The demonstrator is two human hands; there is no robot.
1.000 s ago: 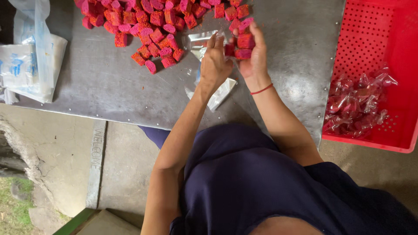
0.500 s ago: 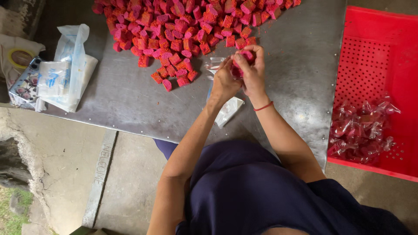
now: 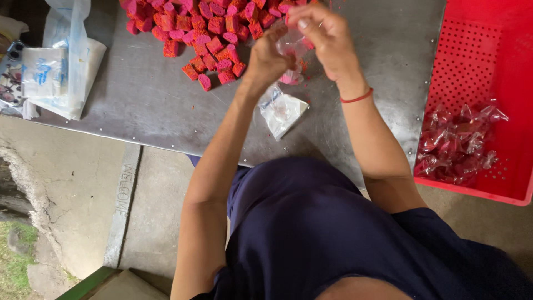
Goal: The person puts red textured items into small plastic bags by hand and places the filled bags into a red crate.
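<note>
Grey metal bench [image 3: 155, 105] over a concrete floor, both hands pinching one small clear plastic bag above it.

Nearest the bench's front edge lies a flat stack of small clear bags [image 3: 282, 111], just below the hands. Above it the left hand [image 3: 266, 58] and right hand [image 3: 325, 33] are both closed on a small clear plastic bag [image 3: 291, 47] held between them off the bench, with pink-red pieces showing inside it; a red band [image 3: 356, 98] circles the right wrist. Beyond the hands, a heap of pink-red cubes [image 3: 211, 28] spreads to the far edge. At the left edge sits a pile of larger plastic bags [image 3: 55, 72]. Off the right edge, a red perforated crate [image 3: 488, 50] holds filled clear packets [image 3: 458, 144].
</note>
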